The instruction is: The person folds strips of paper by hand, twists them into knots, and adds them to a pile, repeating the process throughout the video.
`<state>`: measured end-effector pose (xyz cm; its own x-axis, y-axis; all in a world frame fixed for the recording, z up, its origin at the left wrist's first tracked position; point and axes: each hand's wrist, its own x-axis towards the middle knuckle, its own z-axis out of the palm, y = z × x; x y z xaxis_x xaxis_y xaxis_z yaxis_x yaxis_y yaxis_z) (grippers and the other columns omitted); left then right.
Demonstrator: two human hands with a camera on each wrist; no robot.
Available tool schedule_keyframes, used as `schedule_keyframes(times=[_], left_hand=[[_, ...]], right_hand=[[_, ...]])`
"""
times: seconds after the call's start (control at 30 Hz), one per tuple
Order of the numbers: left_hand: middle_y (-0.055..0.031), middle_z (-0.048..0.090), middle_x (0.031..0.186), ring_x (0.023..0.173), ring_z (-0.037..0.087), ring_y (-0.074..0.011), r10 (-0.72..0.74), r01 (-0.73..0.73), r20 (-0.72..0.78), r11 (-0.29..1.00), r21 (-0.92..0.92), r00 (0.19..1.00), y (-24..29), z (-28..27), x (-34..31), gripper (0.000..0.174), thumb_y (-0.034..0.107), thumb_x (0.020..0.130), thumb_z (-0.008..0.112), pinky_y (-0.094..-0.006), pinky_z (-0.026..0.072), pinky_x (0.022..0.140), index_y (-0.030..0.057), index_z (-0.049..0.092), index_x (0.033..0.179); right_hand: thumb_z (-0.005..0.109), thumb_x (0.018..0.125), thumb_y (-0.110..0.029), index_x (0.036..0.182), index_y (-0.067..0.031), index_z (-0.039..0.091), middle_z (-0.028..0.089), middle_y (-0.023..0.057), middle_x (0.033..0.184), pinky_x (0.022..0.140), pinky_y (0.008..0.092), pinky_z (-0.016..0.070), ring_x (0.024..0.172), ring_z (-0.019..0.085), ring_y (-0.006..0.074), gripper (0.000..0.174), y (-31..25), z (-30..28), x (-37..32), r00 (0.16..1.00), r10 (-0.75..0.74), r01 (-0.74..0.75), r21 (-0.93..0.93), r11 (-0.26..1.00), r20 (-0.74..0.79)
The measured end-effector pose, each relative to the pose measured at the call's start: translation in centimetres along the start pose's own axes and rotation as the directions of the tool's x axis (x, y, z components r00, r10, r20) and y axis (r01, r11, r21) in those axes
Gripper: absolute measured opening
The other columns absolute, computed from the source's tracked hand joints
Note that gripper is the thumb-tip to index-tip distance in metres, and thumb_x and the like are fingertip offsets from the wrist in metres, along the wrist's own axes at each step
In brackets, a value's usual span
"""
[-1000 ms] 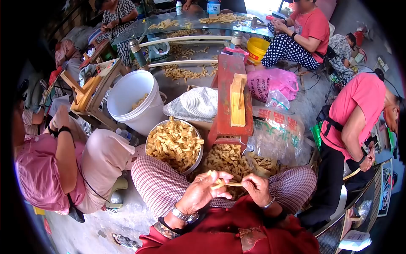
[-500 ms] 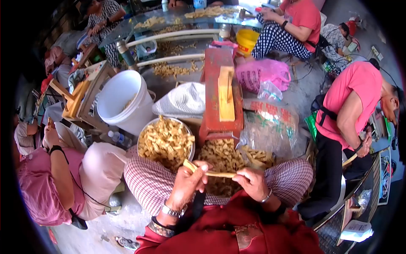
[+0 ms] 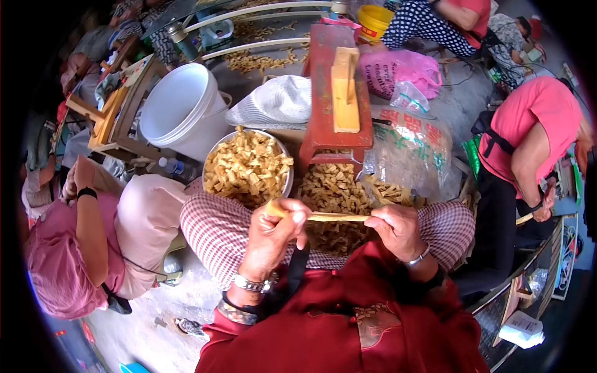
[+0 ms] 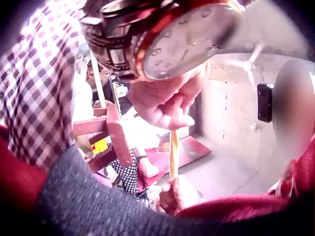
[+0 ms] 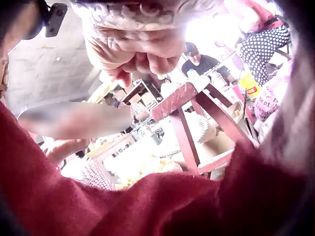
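Note:
A pale yellow strip [image 3: 339,217] is stretched between the two hands above the lap. The left hand [image 3: 272,239] pinches its left part, and a thicker yellow end stands out above that thumb. Thumb and fingers of the right hand [image 3: 399,231] pinch the strip's right end. In the left wrist view the strip [image 4: 173,153] runs between the left hand [image 4: 165,101] and the right hand [image 4: 178,194]. The right wrist view shows the right hand [image 5: 133,49] with curled fingers and part of the strip [image 5: 100,91]. Just beyond the hands lie yellow pieces [image 3: 333,189] in a heap.
A bowl of yellow pieces [image 3: 247,168] stands beyond the left knee. Ahead is a red bench [image 3: 323,81] with a wooden block [image 3: 345,105] on it. Around them are a white bucket [image 3: 177,105], a clear plastic bag [image 3: 413,149], a pink bag [image 3: 404,71] and other people.
The strip, looped at the left hand a second ago, is now stretched straight between both hands. The head view has tilted downward, so the bench and bowl appear higher.

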<state>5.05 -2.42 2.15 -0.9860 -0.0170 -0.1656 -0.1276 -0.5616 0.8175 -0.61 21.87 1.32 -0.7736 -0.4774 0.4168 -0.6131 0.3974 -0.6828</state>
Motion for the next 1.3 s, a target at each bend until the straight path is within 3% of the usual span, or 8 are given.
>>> schedule_keyframes(times=[0.13,0.27,0.5,0.57,0.73,0.9,1.1,1.3], left_hand=[[-0.0183,0.062,0.108,0.1,0.061,-0.0263,-0.151,0.091,0.479,0.985,0.146,0.865,3.6,-1.9,0.1,0.034,0.0,0.089,0.053,-0.0398,0.0465,0.093,-0.0065,0.052,0.123],[-0.0273,0.056,0.12,0.114,0.055,-0.037,-0.19,0.141,0.714,0.982,0.129,0.673,5.8,-3.9,2.0,0.039,0.012,0.093,0.049,-0.0441,0.0391,0.101,-0.01,0.048,0.126],[-0.0267,0.059,0.111,0.09,0.065,-0.0329,-0.425,0.587,0.741,0.808,0.051,0.521,1.7,-0.4,2.5,0.045,0.024,0.101,0.035,-0.039,0.0515,0.08,-0.0023,0.032,0.138],[-0.0136,0.061,0.08,0.063,0.06,-0.0148,-0.536,0.617,0.698,0.769,0.17,0.475,1.9,0.1,2.2,0.043,0.025,0.101,0.037,-0.0216,0.0435,0.052,-0.0004,0.038,0.135],[-0.0023,0.052,0.073,0.052,0.039,-0.0078,-0.482,0.415,0.582,0.873,0.257,0.654,2.5,1.4,0.9,0.036,0.019,0.099,0.042,-0.0194,0.0346,0.048,0.004,0.048,0.132],[-0.0078,0.057,0.102,0.086,0.056,-0.0167,0.127,-0.459,0.562,0.734,0.501,0.817,0.6,2.7,1.9,0.034,-0.006,0.091,0.047,-0.0254,0.0494,0.07,0.0055,0.06,0.12],[-0.0142,0.061,0.111,0.102,0.059,-0.024,0.047,-0.241,0.333,0.786,0.57,0.942,-2.0,2.8,1.7,0.028,0.0,0.09,0.054,-0.0316,0.0473,0.087,0.0052,0.062,0.116],[-0.0047,0.061,0.09,0.058,0.055,-0.0059,0.067,-0.094,0.153,0.98,0.175,0.986,-4.3,3.0,2.7,0.015,0.003,0.092,0.055,-0.0176,0.038,0.045,0.0037,0.052,0.106]], right_hand=[[0.074,0.071,-0.009,0.083,-0.0039,0.06,0.059,0.009,0.069,0.055,0.0345,0.0471,0.064,0.059,0.0267,0.019,-0.1,-2.2,2.3,0.988,-0.152,0.148,-0.128,0.981,-0.014],[0.069,0.069,-0.007,0.083,-0.0056,0.059,0.05,0.0054,0.068,0.052,0.0333,0.044,0.059,0.053,0.0229,0.018,-1.3,-2.9,3.8,0.932,-0.361,0.359,-0.246,0.9,0.041],[0.061,0.078,-0.015,0.092,-0.0108,0.06,0.047,-0.0009,0.073,0.056,0.0285,0.0449,0.071,0.052,0.0143,0.015,-2.8,-2.2,4.3,0.836,-0.518,0.549,-0.327,0.77,0.183],[0.061,0.077,-0.015,0.091,-0.011,0.06,0.047,-0.0008,0.074,0.056,0.0283,0.0454,0.072,0.053,0.0144,0.015,-2.7,-1.9,4.2,0.83,-0.527,0.555,-0.363,0.749,0.183],[0.056,0.078,-0.005,0.111,-0.0122,0.062,0.053,0.0034,0.079,0.061,0.0327,0.0499,0.073,0.058,0.023,0.034,-2.0,0.3,3.1,0.963,-0.265,0.269,-0.122,0.955,0.053],[0.039,0.098,-0.007,0.139,-0.0129,0.041,0.051,-0.0007,0.069,0.043,0.0184,0.0411,0.048,0.045,0.0045,0.041,-2.7,4.4,1.4,0.941,0.261,-0.335,0.677,0.655,0.213],[0.043,0.099,-0.012,0.143,-0.008,0.023,0.052,0.003,0.069,0.037,0.0194,0.04,0.046,0.048,0.0071,0.049,-2.5,4.7,1.1,0.867,0.367,-0.449,0.847,0.285,0.337],[0.052,0.095,-0.011,0.109,-0.0004,0.044,0.054,0.0045,0.071,0.039,0.0197,0.0408,0.051,0.051,0.0074,0.019,-1.5,6.1,0.3,0.829,0.505,-0.452,0.821,0.348,0.242]])
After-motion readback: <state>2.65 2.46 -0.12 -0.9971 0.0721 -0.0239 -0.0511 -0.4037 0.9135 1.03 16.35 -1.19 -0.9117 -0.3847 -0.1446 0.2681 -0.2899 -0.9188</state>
